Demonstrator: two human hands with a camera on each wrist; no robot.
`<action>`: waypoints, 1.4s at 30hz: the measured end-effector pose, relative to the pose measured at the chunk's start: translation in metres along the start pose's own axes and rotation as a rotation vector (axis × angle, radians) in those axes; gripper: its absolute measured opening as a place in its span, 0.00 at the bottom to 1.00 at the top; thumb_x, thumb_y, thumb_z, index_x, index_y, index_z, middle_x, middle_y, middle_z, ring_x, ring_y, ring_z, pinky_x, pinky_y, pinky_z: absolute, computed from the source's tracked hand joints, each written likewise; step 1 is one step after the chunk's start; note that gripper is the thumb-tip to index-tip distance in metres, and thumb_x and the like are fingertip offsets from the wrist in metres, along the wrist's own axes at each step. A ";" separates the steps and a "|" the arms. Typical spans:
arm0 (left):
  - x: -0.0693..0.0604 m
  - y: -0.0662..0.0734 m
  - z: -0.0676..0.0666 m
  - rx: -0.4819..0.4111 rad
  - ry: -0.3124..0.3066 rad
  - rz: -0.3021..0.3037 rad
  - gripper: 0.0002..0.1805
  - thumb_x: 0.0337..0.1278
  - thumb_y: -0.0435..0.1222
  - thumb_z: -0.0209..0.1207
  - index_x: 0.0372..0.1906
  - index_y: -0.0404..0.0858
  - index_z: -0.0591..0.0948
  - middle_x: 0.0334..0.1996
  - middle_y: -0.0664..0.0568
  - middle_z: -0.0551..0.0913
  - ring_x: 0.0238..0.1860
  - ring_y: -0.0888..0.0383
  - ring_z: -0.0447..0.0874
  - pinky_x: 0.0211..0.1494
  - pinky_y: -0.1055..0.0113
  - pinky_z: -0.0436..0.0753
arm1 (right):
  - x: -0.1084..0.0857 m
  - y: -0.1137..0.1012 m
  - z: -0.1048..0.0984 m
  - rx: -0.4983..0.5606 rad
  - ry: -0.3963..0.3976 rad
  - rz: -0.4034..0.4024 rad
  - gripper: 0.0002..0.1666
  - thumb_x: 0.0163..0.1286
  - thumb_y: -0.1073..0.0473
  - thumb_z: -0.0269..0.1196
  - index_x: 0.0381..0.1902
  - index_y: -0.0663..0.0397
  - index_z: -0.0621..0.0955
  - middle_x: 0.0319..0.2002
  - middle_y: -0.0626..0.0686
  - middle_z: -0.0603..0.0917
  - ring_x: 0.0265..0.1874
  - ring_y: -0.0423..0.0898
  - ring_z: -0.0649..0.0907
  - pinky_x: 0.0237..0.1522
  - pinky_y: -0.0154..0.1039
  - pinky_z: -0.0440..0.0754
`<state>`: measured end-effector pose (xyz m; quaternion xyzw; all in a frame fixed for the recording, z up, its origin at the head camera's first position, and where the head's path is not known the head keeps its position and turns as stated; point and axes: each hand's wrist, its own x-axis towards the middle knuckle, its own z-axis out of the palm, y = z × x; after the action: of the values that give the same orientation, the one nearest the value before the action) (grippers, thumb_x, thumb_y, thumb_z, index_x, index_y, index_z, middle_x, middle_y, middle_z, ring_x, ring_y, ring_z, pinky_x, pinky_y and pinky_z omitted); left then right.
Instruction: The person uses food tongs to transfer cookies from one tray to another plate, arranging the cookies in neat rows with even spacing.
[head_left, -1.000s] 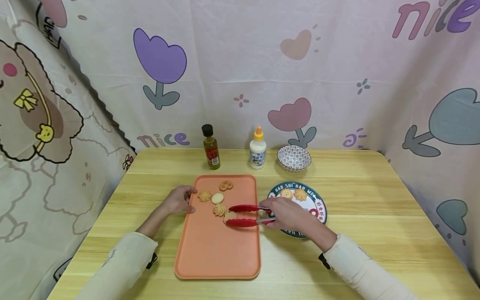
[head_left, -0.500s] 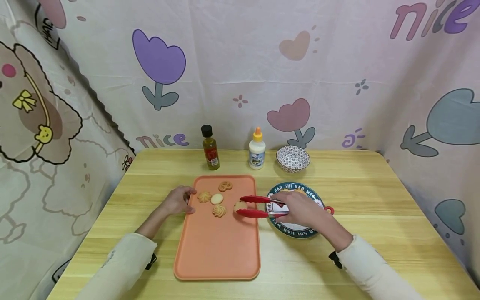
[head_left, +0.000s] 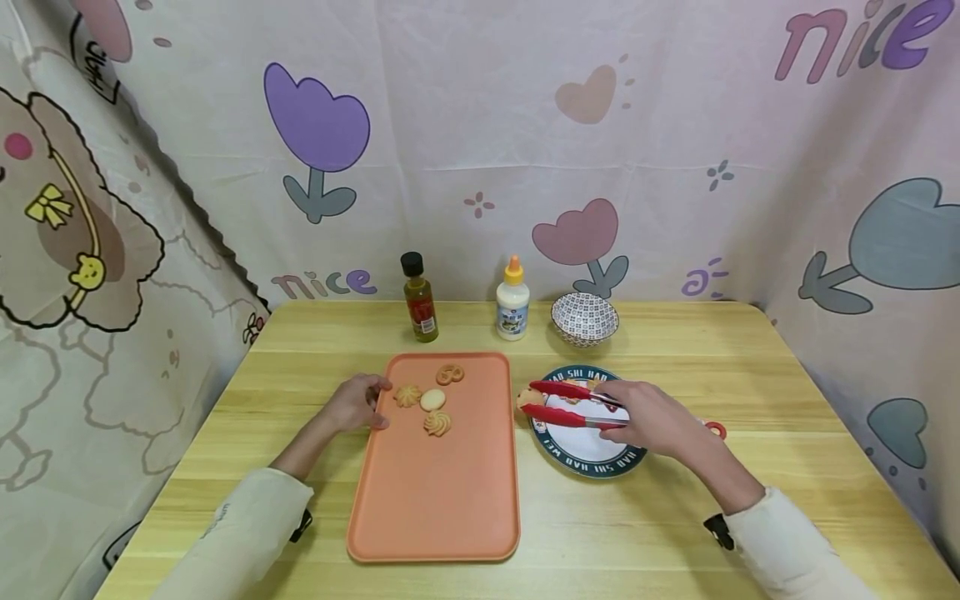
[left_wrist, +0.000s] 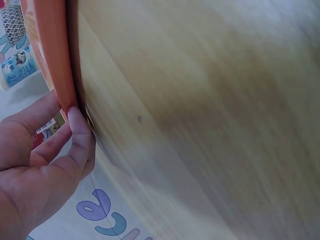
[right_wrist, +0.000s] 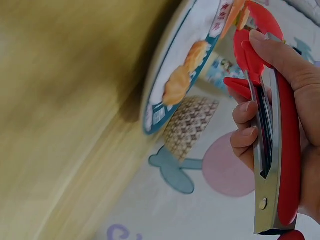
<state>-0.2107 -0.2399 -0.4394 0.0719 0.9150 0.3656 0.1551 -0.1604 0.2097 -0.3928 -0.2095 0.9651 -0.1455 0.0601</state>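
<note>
The left hand [head_left: 358, 402] pinches the upper left edge of an orange tray [head_left: 435, 500]; in the left wrist view thumb and fingers [left_wrist: 79, 131] close on its rim. Four cookies lie near the tray's top, among them a swirled one [head_left: 437, 423] and a pale oval one [head_left: 432, 400]. The right hand [head_left: 651, 417] grips red-tipped tongs [head_left: 573, 415], whose tips hold a cookie [head_left: 529, 400] at the left rim of a round plate [head_left: 588, 467]. In the right wrist view, two cookies [right_wrist: 177, 86] rest on the plate, and the hand [right_wrist: 295, 75] wraps round the tongs.
Along the table's back stand a dark-capped bottle [head_left: 421, 308], a white bottle with an orange tip [head_left: 513, 307] and a patterned bowl [head_left: 585, 319]. A printed cloth [head_left: 450, 125] hangs behind the wooden table [head_left: 750, 400].
The right hand has moved right and slightly up with the tongs, carrying the cookie from the tray to the plate's left rim. The left hand stays on the tray's edge.
</note>
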 end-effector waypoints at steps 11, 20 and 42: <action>0.000 -0.001 0.000 0.025 0.012 0.008 0.31 0.40 0.24 0.69 0.56 0.28 0.74 0.44 0.38 0.71 0.33 0.55 0.68 0.31 0.66 0.72 | -0.014 0.019 0.005 0.011 -0.015 0.054 0.38 0.48 0.49 0.75 0.56 0.57 0.78 0.53 0.59 0.81 0.49 0.55 0.79 0.51 0.56 0.79; 0.000 -0.002 0.000 0.017 0.006 0.004 0.31 0.41 0.24 0.69 0.56 0.28 0.73 0.45 0.38 0.72 0.33 0.55 0.68 0.31 0.67 0.71 | -0.020 0.023 0.008 0.009 -0.017 0.067 0.39 0.48 0.48 0.75 0.56 0.60 0.77 0.53 0.61 0.80 0.50 0.57 0.79 0.50 0.57 0.78; 0.001 0.000 -0.001 0.028 -0.006 0.002 0.32 0.41 0.24 0.69 0.57 0.28 0.73 0.45 0.38 0.71 0.34 0.54 0.69 0.33 0.65 0.72 | 0.001 0.002 0.006 0.030 -0.006 0.019 0.41 0.49 0.48 0.75 0.59 0.59 0.75 0.56 0.60 0.79 0.52 0.56 0.79 0.53 0.55 0.77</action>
<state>-0.2114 -0.2404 -0.4393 0.0762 0.9195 0.3525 0.1565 -0.1606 0.2097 -0.3993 -0.1998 0.9645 -0.1590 0.0675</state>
